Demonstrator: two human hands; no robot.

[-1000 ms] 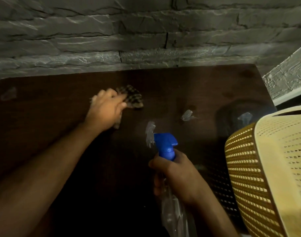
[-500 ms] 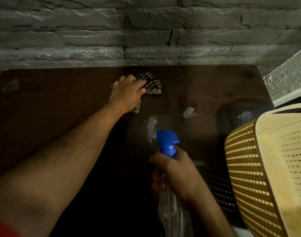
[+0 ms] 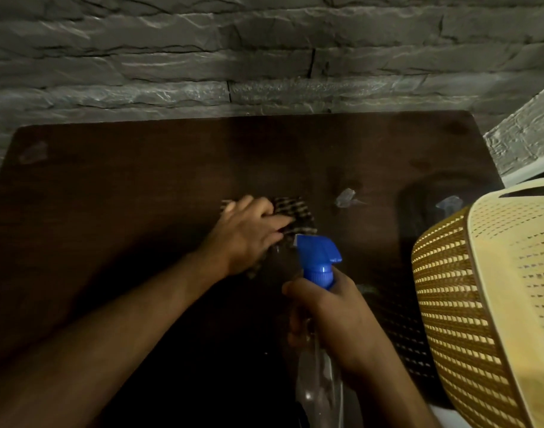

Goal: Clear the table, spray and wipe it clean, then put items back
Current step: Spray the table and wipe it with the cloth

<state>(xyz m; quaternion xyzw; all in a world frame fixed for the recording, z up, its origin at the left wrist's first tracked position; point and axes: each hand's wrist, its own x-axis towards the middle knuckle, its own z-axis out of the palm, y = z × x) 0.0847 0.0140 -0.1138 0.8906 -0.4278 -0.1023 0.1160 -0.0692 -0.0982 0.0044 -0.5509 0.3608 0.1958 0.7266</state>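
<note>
Two hands — left hand [image 3: 249, 233] flat on cloth [image 3: 295, 213] | right hand [image 3: 332, 316] grips spray bottle [image 3: 318, 261]

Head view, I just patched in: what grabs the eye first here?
The blue-topped spray bottle stands out, gripped low in the middle by the right hand. Just beyond it, the left hand presses a checked cloth onto the dark table. A pale yellow perforated basket crowds the right edge, and a few shiny patches glint on the table toward it.
</note>
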